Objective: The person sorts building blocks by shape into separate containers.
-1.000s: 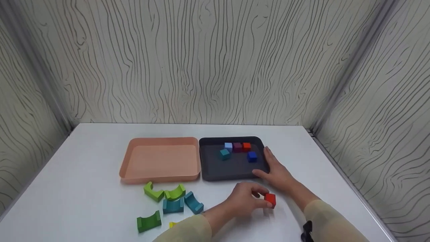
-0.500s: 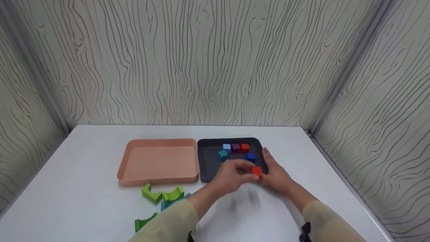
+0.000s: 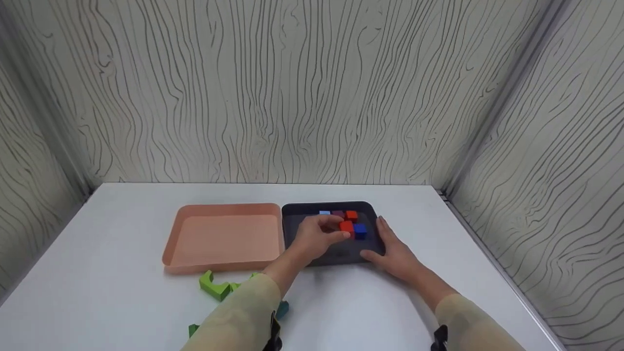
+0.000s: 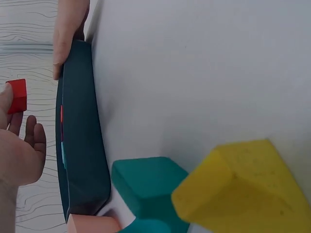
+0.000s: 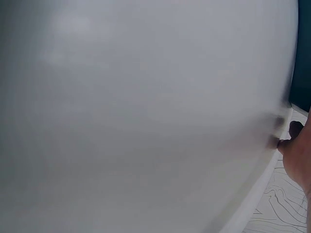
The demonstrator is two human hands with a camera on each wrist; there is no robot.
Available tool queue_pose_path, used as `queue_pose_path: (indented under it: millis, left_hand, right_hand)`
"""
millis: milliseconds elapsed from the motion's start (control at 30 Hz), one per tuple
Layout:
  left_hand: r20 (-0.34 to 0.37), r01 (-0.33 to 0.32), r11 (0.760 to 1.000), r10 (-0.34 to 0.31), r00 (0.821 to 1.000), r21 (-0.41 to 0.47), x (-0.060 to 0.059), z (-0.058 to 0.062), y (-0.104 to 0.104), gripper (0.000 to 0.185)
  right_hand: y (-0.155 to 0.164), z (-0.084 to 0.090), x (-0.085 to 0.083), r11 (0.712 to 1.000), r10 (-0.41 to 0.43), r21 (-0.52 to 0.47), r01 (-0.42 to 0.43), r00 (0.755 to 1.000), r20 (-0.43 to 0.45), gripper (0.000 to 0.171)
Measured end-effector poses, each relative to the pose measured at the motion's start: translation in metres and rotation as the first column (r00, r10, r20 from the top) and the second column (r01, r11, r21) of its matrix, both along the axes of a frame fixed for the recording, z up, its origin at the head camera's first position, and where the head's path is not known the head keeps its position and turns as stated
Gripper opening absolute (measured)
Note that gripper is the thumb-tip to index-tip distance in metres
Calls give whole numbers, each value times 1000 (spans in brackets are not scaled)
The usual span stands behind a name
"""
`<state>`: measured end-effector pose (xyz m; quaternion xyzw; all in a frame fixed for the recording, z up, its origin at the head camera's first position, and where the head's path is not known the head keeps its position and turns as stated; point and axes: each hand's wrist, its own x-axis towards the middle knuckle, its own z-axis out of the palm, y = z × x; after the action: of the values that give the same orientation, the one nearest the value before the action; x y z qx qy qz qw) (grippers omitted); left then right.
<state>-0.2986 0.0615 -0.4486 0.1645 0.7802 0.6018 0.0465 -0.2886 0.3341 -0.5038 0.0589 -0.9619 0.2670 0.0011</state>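
Observation:
My left hand (image 3: 314, 237) pinches a red cube (image 3: 346, 227) between thumb and fingers, over the dark tray (image 3: 336, 261). In the left wrist view that red cube (image 4: 18, 95) shows above the tray's side. A blue cube (image 3: 360, 231) lies in the tray right beside it in the head view. Behind are a second red cube (image 3: 351, 215), a maroon cube (image 3: 337, 213) and a light blue cube (image 3: 324, 212), partly hidden by the hand. My right hand (image 3: 397, 256) rests at the tray's right side, thumb over the front corner, fingers along the edge.
A pink tray (image 3: 224, 268) stands left of the dark one, side by side. In front lie a lime green arch block (image 3: 214, 287), a green block (image 3: 193, 330) and a teal block (image 3: 282, 309), partly behind my left sleeve. A yellow block (image 4: 243, 184) shows in the left wrist view.
My left hand has carried the red cube from the table at the right, up and leftward over the dark tray. The right hand stays at the tray's side.

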Motion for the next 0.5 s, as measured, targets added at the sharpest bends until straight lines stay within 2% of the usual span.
queue_pose_path:
  millis: [233, 500]
  left_hand:
    - [56, -8, 1000, 7, 998, 26, -17, -14, -2, 39]
    - [119, -11, 999, 17, 993, -52, -25, -25, 0, 36]
  right_hand:
    - [0, 0, 0, 1000, -5, -7, 5, 1000, 6, 115]
    - [1, -1, -1, 1000, -6, -7, 6, 1000, 3, 117]
